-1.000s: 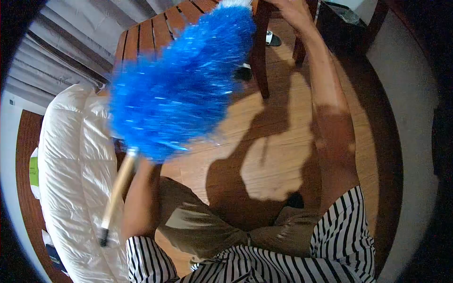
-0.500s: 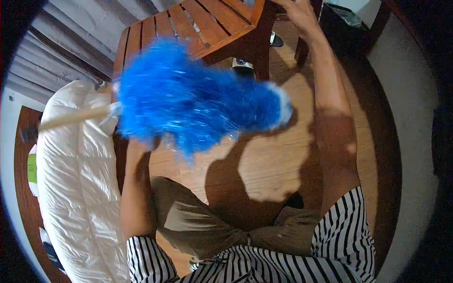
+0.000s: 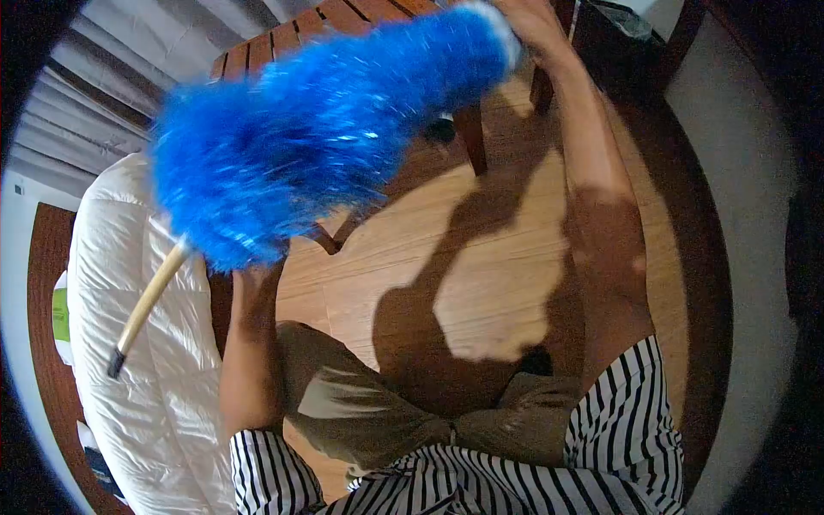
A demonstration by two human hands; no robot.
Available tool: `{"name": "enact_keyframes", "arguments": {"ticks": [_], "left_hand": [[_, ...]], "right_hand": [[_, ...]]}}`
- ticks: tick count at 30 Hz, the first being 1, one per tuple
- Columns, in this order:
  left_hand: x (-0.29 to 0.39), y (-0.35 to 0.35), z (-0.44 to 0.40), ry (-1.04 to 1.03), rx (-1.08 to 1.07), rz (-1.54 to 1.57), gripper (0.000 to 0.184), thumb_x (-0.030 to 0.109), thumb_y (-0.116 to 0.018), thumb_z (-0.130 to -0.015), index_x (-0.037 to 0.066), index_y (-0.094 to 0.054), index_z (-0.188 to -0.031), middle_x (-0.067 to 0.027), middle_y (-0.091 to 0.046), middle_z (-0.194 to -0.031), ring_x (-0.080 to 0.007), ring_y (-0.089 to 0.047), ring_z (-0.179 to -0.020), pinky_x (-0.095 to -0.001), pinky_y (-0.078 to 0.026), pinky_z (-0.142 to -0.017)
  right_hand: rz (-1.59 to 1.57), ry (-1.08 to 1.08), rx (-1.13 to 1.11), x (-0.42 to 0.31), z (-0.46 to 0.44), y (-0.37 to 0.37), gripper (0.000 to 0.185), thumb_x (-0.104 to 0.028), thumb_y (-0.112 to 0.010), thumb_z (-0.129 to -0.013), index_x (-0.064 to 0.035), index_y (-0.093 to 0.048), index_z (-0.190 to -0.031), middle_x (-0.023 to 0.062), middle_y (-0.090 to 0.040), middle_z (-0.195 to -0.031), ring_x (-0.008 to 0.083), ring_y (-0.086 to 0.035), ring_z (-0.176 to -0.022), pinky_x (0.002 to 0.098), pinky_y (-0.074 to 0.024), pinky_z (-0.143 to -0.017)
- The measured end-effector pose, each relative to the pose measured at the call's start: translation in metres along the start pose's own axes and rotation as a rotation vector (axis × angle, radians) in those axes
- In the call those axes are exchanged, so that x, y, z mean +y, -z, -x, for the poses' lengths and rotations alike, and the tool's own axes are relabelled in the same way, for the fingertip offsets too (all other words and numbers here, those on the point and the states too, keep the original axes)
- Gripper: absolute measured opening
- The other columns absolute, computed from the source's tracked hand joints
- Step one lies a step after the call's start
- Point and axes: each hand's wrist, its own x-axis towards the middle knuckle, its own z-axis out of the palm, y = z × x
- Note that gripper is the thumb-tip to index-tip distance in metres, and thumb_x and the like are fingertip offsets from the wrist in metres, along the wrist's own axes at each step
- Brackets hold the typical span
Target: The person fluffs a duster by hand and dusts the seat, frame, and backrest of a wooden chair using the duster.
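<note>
A fluffy duster (image 3: 283, 146) with shiny blue plastic fringe and a whitish tip spans the upper middle. Its thin wooden handle (image 3: 153, 293) sticks out at lower left, ending in a black cap. My left forearm rises behind the fringe, which hides the fingers; the duster is held up there. At the top edge, my right hand (image 3: 536, 30) is beside the duster's whitish tip, near the slatted wooden furniture (image 3: 283, 39). Its fingers are partly cut off and partly covered, so I cannot tell whether they grip the wood.
A white quilt (image 3: 142, 343) covers the bed on the left, with grey curtains (image 3: 129, 73) behind. A dark bin (image 3: 605, 51) with a clear liner stands at upper right by the wall (image 3: 738, 223). Furniture legs (image 3: 470, 142) stand on the wooden floor (image 3: 481, 292).
The duster has swung: its whitish tip moved up toward my right hand, and its handle end dropped from level to slanting downward. The furniture leg appears slightly lower.
</note>
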Motion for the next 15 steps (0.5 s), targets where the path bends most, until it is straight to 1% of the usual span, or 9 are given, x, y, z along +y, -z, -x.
{"name": "enact_keyframes", "arguments": {"ticks": [4, 7, 11, 12, 15], "left_hand": [[0.008, 0.0, -0.003, -0.004, -0.01, 0.044, 0.023, 0.02, -0.069, -0.082, 0.003, -0.069, -0.097, -0.0215, -0.069, -0.094, -0.0386, -0.067, -0.086, -0.0463, -0.056, -0.079], [0.024, -0.017, -0.007, -0.078, -0.149, 0.089, 0.021, 0.019, -0.068, -0.083, 0.003, -0.068, -0.097, -0.0223, -0.069, -0.093, -0.0394, -0.066, -0.085, -0.0466, -0.056, -0.079], [0.054, -0.061, -0.005, -0.149, -0.451, 0.198, 0.019, 0.017, -0.067, -0.083, 0.003, -0.068, -0.096, -0.0233, -0.068, -0.091, -0.0405, -0.066, -0.084, -0.047, -0.055, -0.079], [0.06, -0.07, -0.002, -0.147, -0.519, 0.235, 0.019, 0.017, -0.066, -0.083, 0.003, -0.068, -0.096, -0.0236, -0.068, -0.091, -0.0408, -0.065, -0.083, -0.0471, -0.055, -0.079], [0.074, -0.092, 0.002, -0.067, -0.692, 0.376, 0.017, 0.015, -0.065, -0.084, 0.002, -0.068, -0.095, -0.0244, -0.068, -0.09, -0.0416, -0.065, -0.082, -0.0474, -0.055, -0.079]], "right_hand": [[-0.181, -0.006, -0.24, 0.004, 0.001, 0.004, 0.112, -0.072, -0.074, -0.078, 0.0179, -0.047, -0.138, 0.0325, -0.054, -0.137, 0.0367, -0.055, -0.127, 0.0471, -0.0487, -0.1], [-0.143, -0.014, -0.129, 0.006, 0.003, 0.0, 0.106, -0.071, -0.073, -0.08, 0.0162, -0.05, -0.136, 0.0284, -0.059, -0.128, 0.0339, -0.06, -0.116, 0.0453, -0.0509, -0.093], [-0.265, 0.05, -0.167, 0.007, 0.009, -0.001, 0.096, -0.07, -0.075, -0.08, 0.0138, -0.057, -0.123, 0.0094, -0.058, -0.097, 0.02, -0.057, -0.079, 0.0344, -0.0495, -0.063], [-0.254, 0.052, -0.238, 0.008, 0.007, 0.004, 0.084, -0.069, -0.075, -0.081, 0.0086, -0.06, -0.11, 0.0015, -0.05, -0.081, 0.0124, -0.05, -0.065, 0.0286, -0.0419, -0.051], [-0.222, 0.043, -0.216, 0.008, 0.006, 0.001, 0.072, -0.068, -0.075, -0.082, 0.0014, -0.061, -0.097, -0.0039, -0.044, -0.071, 0.009, -0.045, -0.056, 0.0271, -0.0407, -0.048]]}}
